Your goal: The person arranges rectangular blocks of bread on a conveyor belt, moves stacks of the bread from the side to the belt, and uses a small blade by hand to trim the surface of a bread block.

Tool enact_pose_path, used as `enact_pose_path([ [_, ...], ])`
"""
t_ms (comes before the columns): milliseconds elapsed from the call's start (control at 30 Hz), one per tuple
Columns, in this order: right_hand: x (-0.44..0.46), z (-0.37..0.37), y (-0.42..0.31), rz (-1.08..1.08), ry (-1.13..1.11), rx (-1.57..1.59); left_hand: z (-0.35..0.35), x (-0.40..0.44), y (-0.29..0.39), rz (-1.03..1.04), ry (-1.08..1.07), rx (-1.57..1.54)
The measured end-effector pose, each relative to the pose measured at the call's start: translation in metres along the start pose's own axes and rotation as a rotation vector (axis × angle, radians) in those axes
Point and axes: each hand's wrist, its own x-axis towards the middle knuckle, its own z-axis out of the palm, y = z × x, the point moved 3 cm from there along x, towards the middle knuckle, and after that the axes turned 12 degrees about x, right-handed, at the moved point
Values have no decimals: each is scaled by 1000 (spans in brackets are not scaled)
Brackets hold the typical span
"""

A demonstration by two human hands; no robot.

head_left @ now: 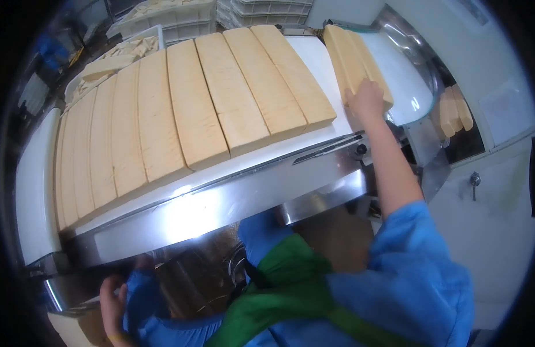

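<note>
At far left the white belt (37, 191) bends over its end. Below it, at the bottom edge, a pale block (76, 331) is partly cut off from view, with the left hand (111, 303) just beside it. That hand's fingers are half curled, and I cannot tell whether it touches or holds anything. Above, behind the belt, a crate (161, 36) is heaped with pale pieces (108, 66). A row of pale slabs (180, 110) lies side by side along the belt, with stacked crates (267, 13) beyond. A shiny metal rail (238, 202) runs along the near side to a dark knob (358, 151). Below the rail are a green apron (284, 289) and blue sleeves (406, 254). Right of the row, apart from it, a grooved block (349, 55) lies lengthwise. The right hand (367, 101) is on its near end, fingers bent and fairly close together; I cannot tell whether it grips or only presses. Next comes a white plate (403, 75) with a rounded edge, then a few rounded pieces (454, 110) in an opening by the wall
</note>
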Motion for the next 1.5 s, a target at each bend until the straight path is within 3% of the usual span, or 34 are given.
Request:
enact_pose_path([
  [133, -2, 12, 17, -79, 102, 38, 0, -1, 7, -56, 53, -54],
  [233, 9, 2, 45, 239, -203, 596, 2, -4, 13, 0, 46, -17],
  [333, 1, 10, 74, 570, -193, 1141, 2, -9, 31, 30, 26, -46],
  [367, 2, 14, 78, 497, -186, 1107, 4, -7, 27, 56, 24, -67],
  [500, -7, 9, 37, 21, -104, 438, 2, -10, 40, 92, 61, 10],
  [733, -26, 3, -8, -210, -277, 678, 11, -8, 37, 160, 105, 37],
  [867, -3, 26, 20, -125, -457, 972, 7, -7, 54, 129, 72, -11],
  [933, 24, 22, 61, -127, -354, 827, 9, -7, 58, 143, 50, 16],
  [1000, 37, -9, 87, -87, 30, 146, 10, -9, 63, 151, 43, 30],
  [1067, 48, -4, 135, 217, -77, -4, 11, -11, 66, 162, 47, 37],
  [1167, 58, 24, 186, 68, 4, 313, 16, -13, 60, 124, 40, 21],
  [1267, 60, 12, 194, 528, -291, 1028, 22, -11, 43, 83, 36, 38],
  [1300, 46, -4, 183, 573, -351, 1201, 24, -10, 39, 82, 25, 65],
  [1400, 61, -8, 175, 469, -252, 750, 26, -4, 36, 83, 0, 118],
  [1500, 45, -2, 123, 257, -271, 559, 23, -6, 40, 73, -6, 108],
])
